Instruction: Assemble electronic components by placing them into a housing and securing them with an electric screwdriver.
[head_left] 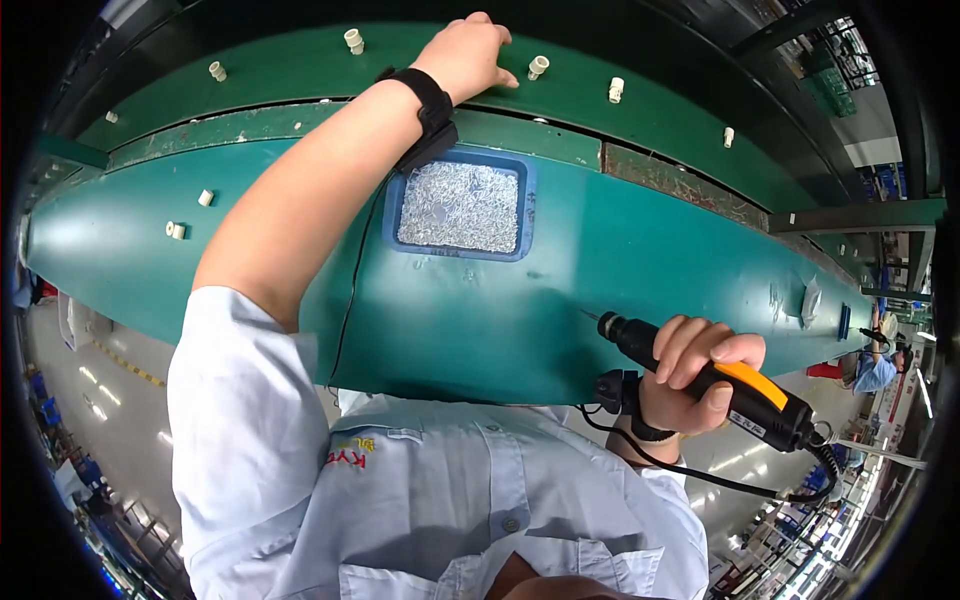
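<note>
My left hand (465,50) reaches out over a green conveyor belt (300,70), fingers curled down onto it. What lies under the fingers is hidden. A small white plastic part (538,67) stands just right of the fingertips. A black strap (432,112) wraps that wrist. My right hand (700,375) grips a black and orange electric screwdriver (745,392), bit pointing left over the near edge of the green bench (620,270). A blue tray (392,215) of small silver screws sits on the bench between the two hands.
More white parts (354,40) (616,90) (728,136) are spaced along the belt, and two (176,230) (205,197) lie on the bench at left. A black cable (720,480) trails from the screwdriver. Another person in light blue (878,372) works far right.
</note>
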